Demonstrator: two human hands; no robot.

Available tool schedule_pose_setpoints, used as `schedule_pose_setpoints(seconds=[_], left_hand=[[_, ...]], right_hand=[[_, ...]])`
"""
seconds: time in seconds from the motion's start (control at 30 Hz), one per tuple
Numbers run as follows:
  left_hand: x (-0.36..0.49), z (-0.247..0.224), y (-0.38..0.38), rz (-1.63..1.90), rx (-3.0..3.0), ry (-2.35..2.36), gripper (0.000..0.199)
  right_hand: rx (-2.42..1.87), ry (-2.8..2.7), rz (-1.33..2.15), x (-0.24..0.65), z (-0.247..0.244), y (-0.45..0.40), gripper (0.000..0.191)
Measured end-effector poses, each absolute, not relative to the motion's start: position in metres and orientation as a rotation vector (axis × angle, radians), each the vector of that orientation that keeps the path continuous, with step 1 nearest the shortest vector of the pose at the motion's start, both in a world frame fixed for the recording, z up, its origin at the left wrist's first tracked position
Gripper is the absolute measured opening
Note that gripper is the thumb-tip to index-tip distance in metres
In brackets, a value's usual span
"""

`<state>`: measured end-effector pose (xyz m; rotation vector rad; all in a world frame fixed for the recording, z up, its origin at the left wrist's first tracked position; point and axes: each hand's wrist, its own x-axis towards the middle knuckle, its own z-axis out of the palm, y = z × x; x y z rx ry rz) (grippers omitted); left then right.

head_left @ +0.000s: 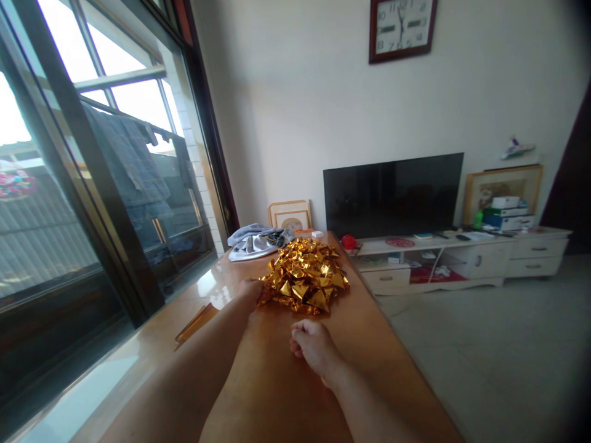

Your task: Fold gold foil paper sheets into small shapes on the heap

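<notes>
A heap of folded gold foil pieces (307, 277) lies on the long glossy wooden table (272, 375). My left hand (252, 291) reaches to the heap's near left edge and appears to touch the foil there. Its fingers are mostly hidden, so I cannot see whether they hold a piece. My right hand (316, 346) is closed over the table just in front of the heap, with its fingers curled in and the thumb over them; no foil shows in it. Flat gold foil sheets (196, 323) lie to the left, beside my left forearm.
Behind the heap, a grey and white cloth bundle (258, 242) sits near a small white box (317, 234). Right of the table stands a low white cabinet (489, 261) bearing a television (394, 197). A large glass window (124, 154) runs along the left.
</notes>
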<state>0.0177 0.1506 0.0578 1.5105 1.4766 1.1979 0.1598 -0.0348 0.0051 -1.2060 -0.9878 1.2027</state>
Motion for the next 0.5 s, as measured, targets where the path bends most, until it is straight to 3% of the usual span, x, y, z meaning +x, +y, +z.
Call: schedule_pose_setpoints(seconds=[0.23,0.5], left_hand=[[0.017,0.055,0.148,1.124,1.629,1.65,0.038],[0.022,0.049,0.126,1.082,1.994,1.615,0.018]], right_hand=[[-1.211,-1.002,1.2,0.159,0.01,-0.038,0.022],[-1.213,-1.017,1.211,0.161,0.015,-0.042,0.023]])
